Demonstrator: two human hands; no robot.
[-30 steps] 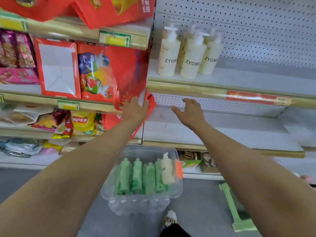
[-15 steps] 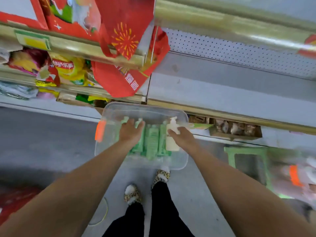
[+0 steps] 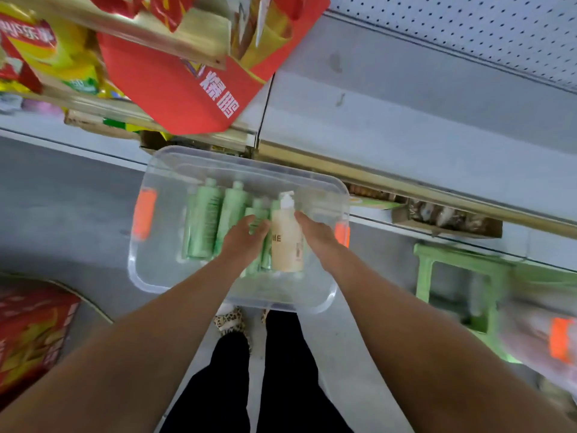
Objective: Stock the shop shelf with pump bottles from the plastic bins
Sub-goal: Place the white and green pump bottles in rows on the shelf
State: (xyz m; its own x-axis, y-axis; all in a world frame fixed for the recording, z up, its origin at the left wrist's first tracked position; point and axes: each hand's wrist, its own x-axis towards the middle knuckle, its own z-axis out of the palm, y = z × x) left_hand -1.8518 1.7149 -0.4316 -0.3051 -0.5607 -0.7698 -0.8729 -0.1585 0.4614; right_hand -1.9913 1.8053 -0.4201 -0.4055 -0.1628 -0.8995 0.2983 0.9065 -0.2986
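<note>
Bin (image 3: 156,276): four green bottles (image 3: 203,226), one cream bottle (image 3: 285,245). Left grip (image 3: 243,242), right grip (image 3: 315,239) touching them; clench unclear.

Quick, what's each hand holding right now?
Left hand: on the green bottles, grip cannot be told.
Right hand: against the cream pump bottle, grip cannot be told.

My forearms were bare from my left hand (image 3: 246,242) and right hand (image 3: 315,242) back to the edge of view. Nearer me than the hands, I wore plain black trousers (image 3: 281,385), close-fitting on both legs. Just below the hands, my feet were in leopard-print slippers (image 3: 232,325), tan with dark spots; the one nearer my left hand had a tuft of white fluff.
</note>
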